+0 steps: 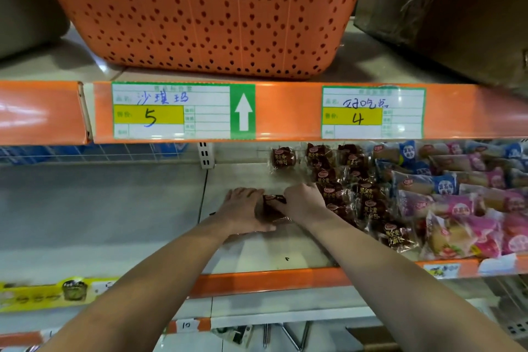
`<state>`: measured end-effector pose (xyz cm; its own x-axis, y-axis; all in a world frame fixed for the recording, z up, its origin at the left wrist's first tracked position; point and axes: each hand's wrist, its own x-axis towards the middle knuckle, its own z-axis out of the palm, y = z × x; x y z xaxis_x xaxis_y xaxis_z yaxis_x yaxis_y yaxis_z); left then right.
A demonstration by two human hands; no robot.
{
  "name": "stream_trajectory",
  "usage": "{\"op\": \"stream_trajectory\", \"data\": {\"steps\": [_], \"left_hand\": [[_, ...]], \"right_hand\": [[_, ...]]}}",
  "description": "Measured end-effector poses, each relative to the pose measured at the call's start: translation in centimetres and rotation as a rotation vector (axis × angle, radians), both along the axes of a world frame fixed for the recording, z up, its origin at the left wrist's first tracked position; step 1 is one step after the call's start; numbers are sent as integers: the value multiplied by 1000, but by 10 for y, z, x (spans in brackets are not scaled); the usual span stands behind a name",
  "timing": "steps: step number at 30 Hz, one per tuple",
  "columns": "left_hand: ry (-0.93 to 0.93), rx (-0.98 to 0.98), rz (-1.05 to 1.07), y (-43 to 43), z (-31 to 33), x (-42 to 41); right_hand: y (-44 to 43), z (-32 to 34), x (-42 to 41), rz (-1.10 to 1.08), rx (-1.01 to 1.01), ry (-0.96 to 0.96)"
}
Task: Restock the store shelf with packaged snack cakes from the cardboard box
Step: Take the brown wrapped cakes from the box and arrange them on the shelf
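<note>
On the pale metal shelf (251, 254) with its orange front lip, my left hand (245, 208) presses flat against a dark brown clear-wrapped snack cake (273, 204) while my right hand (303, 203) curls over it. Matching brown packets (360, 197) lie just right; a lone packet (283, 158) sits farther back.

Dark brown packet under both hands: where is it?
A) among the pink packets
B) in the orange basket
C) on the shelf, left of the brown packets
C: left hand and right hand are on the packet on the shelf board, left of the brown row.
</note>
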<state>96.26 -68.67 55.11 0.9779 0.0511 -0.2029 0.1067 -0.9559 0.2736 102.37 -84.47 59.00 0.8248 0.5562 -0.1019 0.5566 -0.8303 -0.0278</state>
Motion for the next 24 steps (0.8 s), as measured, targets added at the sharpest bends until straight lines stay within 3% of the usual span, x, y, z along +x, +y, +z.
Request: {"op": "stream_trajectory", "data": {"steps": [4,7,13,19,24], "left_hand": [[-86,-5,8,-3,4,-3],[-182,-20,-12,-5,6,-1],[-264,-21,27,-12,2,-3],[-303,24,94,-10,1,-4],[-277,21,207,11,1,-21]], "right_hand": [[-12,0,11,-43,234,119],[-19,0,16,153,150,247],[-6,-16,3,298,-14,26],[12,-14,16,174,-6,-178],[20,-15,42,35,-67,-214]]}}
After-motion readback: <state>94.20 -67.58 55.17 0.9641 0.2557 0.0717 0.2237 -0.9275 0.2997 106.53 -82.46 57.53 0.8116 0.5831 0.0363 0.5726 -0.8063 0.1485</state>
